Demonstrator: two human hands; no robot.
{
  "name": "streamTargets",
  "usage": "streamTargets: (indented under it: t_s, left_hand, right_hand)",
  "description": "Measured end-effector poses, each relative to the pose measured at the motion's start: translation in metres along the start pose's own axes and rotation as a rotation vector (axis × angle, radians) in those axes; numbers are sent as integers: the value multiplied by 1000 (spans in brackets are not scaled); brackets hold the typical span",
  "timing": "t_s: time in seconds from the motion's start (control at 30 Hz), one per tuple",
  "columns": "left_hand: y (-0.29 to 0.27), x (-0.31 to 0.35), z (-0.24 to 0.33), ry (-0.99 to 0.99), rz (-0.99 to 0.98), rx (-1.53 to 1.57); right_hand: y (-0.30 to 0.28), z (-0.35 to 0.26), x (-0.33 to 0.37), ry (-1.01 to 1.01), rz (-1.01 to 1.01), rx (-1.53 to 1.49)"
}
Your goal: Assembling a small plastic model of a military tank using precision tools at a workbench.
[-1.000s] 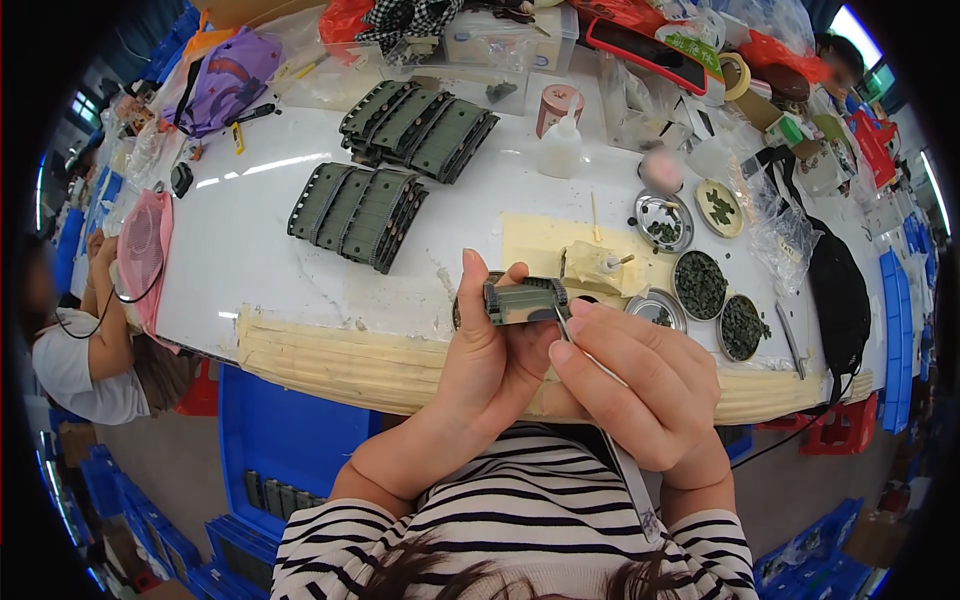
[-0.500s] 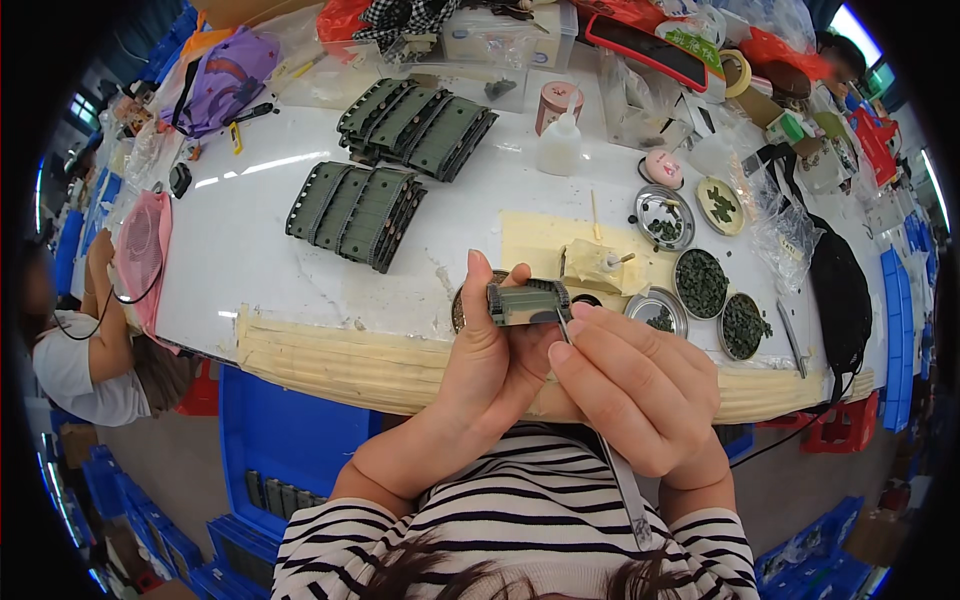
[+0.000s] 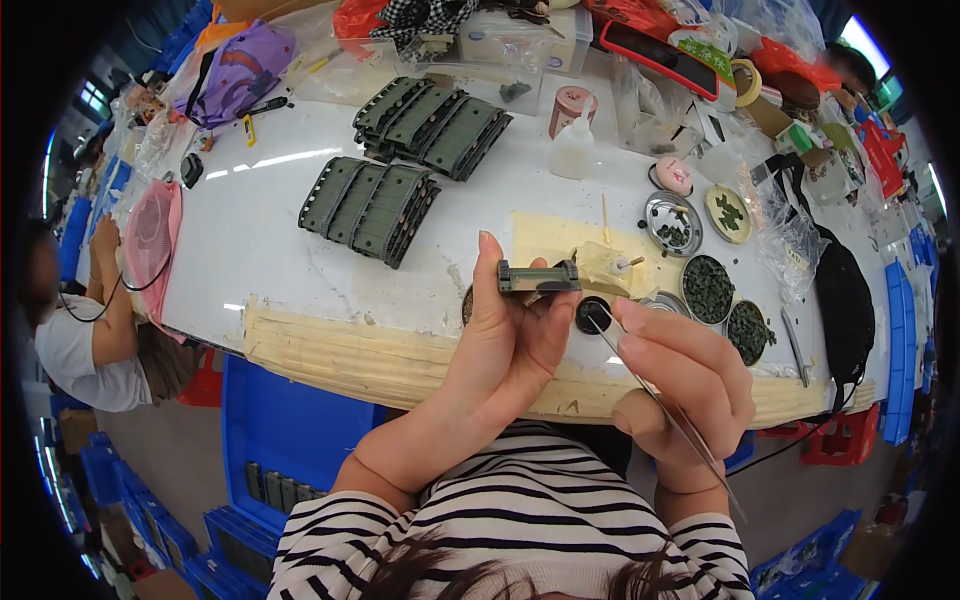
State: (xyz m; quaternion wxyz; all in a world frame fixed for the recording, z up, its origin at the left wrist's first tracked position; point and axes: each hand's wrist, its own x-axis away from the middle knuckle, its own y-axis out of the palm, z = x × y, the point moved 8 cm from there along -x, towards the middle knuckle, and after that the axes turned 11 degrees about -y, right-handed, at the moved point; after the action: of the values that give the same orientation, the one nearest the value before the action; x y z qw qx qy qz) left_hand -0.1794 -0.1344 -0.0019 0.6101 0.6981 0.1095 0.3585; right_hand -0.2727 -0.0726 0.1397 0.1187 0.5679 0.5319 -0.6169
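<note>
My left hand (image 3: 505, 335) is closed around a small green camouflage model part (image 3: 540, 280) with dark ridged ends, holding it above the table's near edge. In my right hand (image 3: 690, 375) is a pair of metal tweezers (image 3: 665, 408), their tips over a small round black pot (image 3: 593, 315). Whether the tips touch what is in the pot, I cannot tell. Just beyond the hands, a yellowish block (image 3: 605, 265) with a short stick in it rests on a tan sheet (image 3: 540, 228).
Two groups of similar green parts (image 3: 368, 208) lie at the left. Round tins (image 3: 707, 290) of small dark green pieces stand at the right, near a second pair of tweezers (image 3: 795, 345). A white squeeze bottle (image 3: 572, 150) stands behind. Another person (image 3: 90, 340) sits at far left.
My right hand has moved right, drawing the tweezers away from the green part to the black pot. The left hand still holds the part, now turned more edge-on.
</note>
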Motion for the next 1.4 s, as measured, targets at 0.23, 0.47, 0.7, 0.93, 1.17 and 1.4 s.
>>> streamTargets:
  t_s: [0.23,0.47,0.7,0.93,1.17,1.4]
  left_hand:
    - [1,0,3,16,-40,90]
    - [-1,1,4,62,-4,53]
    - [-1,6,18,296,-53,-134]
    - [10,11,19,431,-56,-253]
    - [12,12,18,330,-256,-288]
    - [12,13,18,334,-286,-285]
  right_hand:
    - [1,7,12,60,2,-143]
    - [2,9,16,118,26,-229]
    - [10,7,28,135,68,-311]
    - [21,-2,30,94,43,-326]
    - [26,-6,32,50,5,-277]
    - [25,-7,32,49,17,-284]
